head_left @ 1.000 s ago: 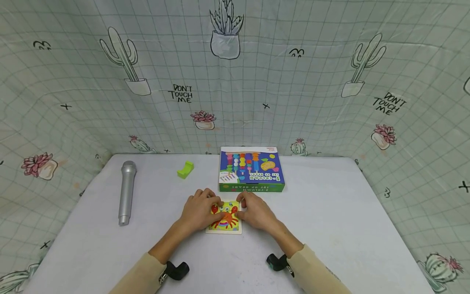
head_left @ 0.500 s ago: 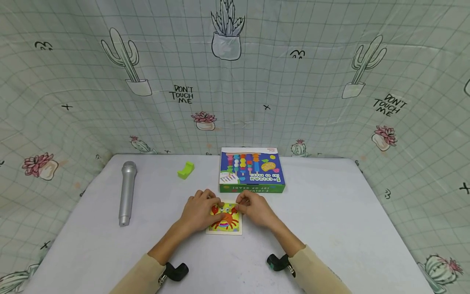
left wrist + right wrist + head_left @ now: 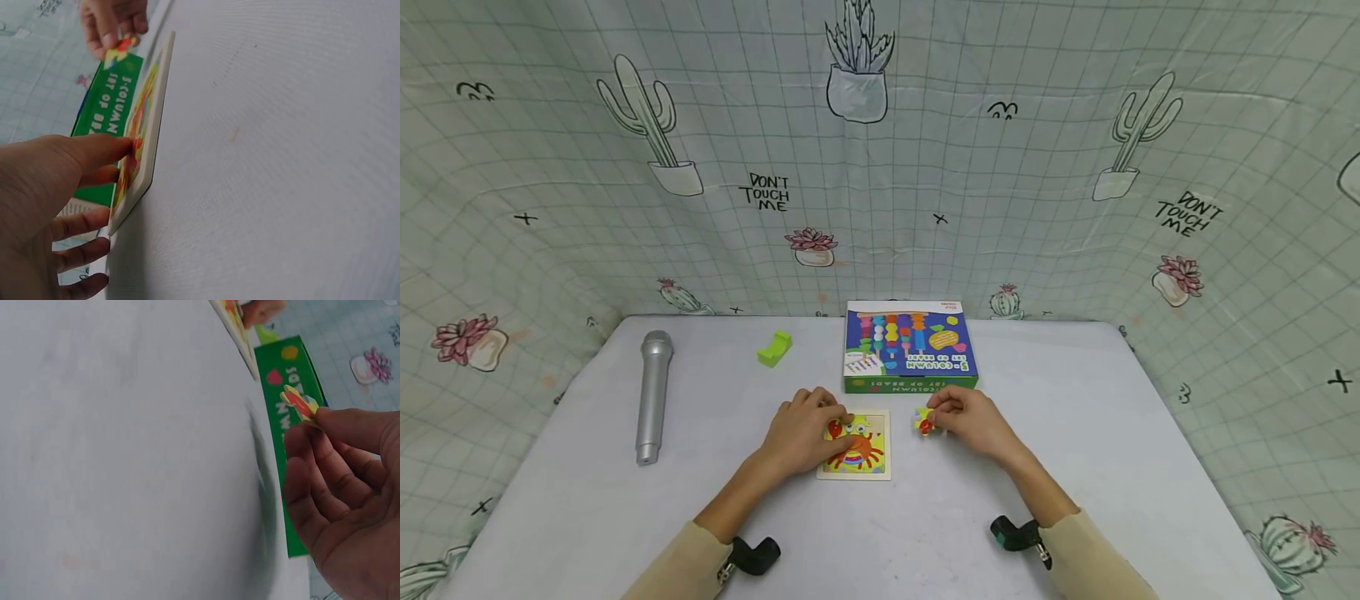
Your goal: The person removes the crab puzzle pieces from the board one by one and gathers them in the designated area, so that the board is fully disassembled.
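Note:
A small square crab jigsaw puzzle [image 3: 867, 457] lies on the white table in front of me. My left hand [image 3: 803, 433] holds it at its left side, thumb on the picture and fingertips around the far left corner. A pale gap shows in the puzzle's far right corner. To the right of the board, my right hand [image 3: 976, 423] pinches a yellow and red jigsaw piece [image 3: 923, 422] between thumb and fingers. In the right wrist view the piece [image 3: 300, 404] is held up by its edge, apart from the board.
A blue and green bead-set box [image 3: 912, 348] lies just behind the hands. A light green curved block [image 3: 775, 348] sits to its left. The silver toy microphone [image 3: 654, 400] is at the table's left. A patterned cloth [image 3: 887, 183] rises behind the table.
My right hand has lifted the corner piece out of the puzzle and carried it to the right. The left hand stays on the board.

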Demonstrator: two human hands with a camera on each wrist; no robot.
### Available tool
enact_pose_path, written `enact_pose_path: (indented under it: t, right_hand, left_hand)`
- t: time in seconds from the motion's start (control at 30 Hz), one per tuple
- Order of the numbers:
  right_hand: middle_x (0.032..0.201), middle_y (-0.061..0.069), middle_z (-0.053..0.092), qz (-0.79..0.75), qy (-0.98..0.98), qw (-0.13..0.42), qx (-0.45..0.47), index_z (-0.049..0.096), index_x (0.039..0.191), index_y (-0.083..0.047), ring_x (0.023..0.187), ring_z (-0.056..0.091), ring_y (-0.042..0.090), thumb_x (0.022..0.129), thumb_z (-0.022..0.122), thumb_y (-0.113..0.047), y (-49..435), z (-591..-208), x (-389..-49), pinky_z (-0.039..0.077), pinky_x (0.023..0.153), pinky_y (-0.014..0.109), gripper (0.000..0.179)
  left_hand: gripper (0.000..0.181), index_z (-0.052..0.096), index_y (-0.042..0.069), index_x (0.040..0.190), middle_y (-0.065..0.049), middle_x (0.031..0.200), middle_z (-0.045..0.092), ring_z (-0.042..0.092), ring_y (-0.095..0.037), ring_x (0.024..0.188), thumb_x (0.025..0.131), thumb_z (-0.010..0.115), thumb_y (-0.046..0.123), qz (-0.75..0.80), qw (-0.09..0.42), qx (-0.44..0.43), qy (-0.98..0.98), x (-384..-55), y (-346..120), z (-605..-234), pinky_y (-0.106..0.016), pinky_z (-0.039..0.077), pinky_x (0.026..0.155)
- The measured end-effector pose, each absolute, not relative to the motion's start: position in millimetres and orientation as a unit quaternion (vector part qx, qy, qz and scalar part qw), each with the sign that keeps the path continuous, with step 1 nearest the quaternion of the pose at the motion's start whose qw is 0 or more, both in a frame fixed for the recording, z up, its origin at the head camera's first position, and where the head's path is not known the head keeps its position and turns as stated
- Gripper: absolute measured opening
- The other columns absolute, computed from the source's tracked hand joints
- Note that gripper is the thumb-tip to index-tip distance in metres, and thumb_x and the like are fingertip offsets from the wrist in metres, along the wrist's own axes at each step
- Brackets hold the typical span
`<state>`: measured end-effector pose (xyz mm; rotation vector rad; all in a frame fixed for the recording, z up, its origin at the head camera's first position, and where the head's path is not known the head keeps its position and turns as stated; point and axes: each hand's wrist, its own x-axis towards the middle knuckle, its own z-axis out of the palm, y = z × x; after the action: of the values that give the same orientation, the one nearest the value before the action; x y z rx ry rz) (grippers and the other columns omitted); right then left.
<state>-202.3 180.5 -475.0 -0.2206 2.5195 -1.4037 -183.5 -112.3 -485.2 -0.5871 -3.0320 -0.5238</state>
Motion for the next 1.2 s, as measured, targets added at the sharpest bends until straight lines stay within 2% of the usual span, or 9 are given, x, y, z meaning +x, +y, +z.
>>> enact_pose_path:
  t: [0.2, 0.4, 0.7, 0.97, 1.2]
  right_hand:
    - [0.085, 0.004, 0.068, -0.444, 0.887, 0.117, -0.039, 0.069, 0.104, -0.003, 0.074, 0.063, 0.019, 0.093, 0.07, -0.013, 219, -478, -205, 0.054, 0.064, 0.032, 0.015]
    - [0.084, 0.003, 0.069, -0.405, 0.908, 0.107, -0.02, 0.07, 0.102, -0.005, 0.073, 0.06, 0.016, 0.092, 0.071, -0.014, 240, -481, -207, 0.049, 0.064, 0.03, 0.014]
    - [0.082, 0.0, 0.067, -0.372, 0.923, 0.094, -0.028, 0.073, 0.1, -0.007, 0.076, 0.058, 0.016, 0.091, 0.072, -0.015, 242, -486, -212, 0.045, 0.069, 0.031, 0.011]
    - [0.081, 0.0, 0.064, -0.345, 0.934, 0.092, -0.032, 0.073, 0.098, -0.007, 0.077, 0.055, 0.017, 0.092, 0.071, -0.015, 240, -486, -213, 0.043, 0.068, 0.031, 0.01]
    - [0.081, 0.0, 0.064, -0.334, 0.938, 0.089, -0.034, 0.073, 0.098, -0.008, 0.077, 0.055, 0.017, 0.092, 0.071, -0.014, 239, -488, -213, 0.043, 0.068, 0.031, 0.008]
  left_hand:
    - [0.035, 0.078, 0.022, 0.108, -0.005, 0.115, 0.061, 0.053, -0.029, 0.108, 0.084, 0.078, 0.048, -0.175, 0.002, -0.194, -0.965, -182, -116, -483, -0.049, 0.048, 0.086]
    - [0.033, 0.078, 0.023, 0.11, -0.004, 0.116, 0.061, 0.052, -0.029, 0.111, 0.085, 0.077, 0.046, -0.172, -0.004, -0.195, -0.966, -183, -118, -485, -0.049, 0.048, 0.089]
    - [0.032, 0.078, 0.025, 0.112, -0.003, 0.118, 0.06, 0.052, -0.028, 0.112, 0.085, 0.078, 0.043, -0.18, -0.012, -0.199, -0.963, -183, -120, -484, -0.049, 0.047, 0.089]
    - [0.037, 0.076, 0.026, 0.119, -0.002, 0.119, 0.061, 0.052, -0.027, 0.115, 0.086, 0.077, 0.043, -0.187, -0.02, -0.21, -0.96, -183, -122, -485, -0.049, 0.047, 0.09]
    - [0.04, 0.074, 0.024, 0.12, -0.003, 0.119, 0.063, 0.054, -0.029, 0.114, 0.086, 0.077, 0.046, -0.185, -0.007, -0.221, -0.957, -182, -124, -485, -0.051, 0.048, 0.089]
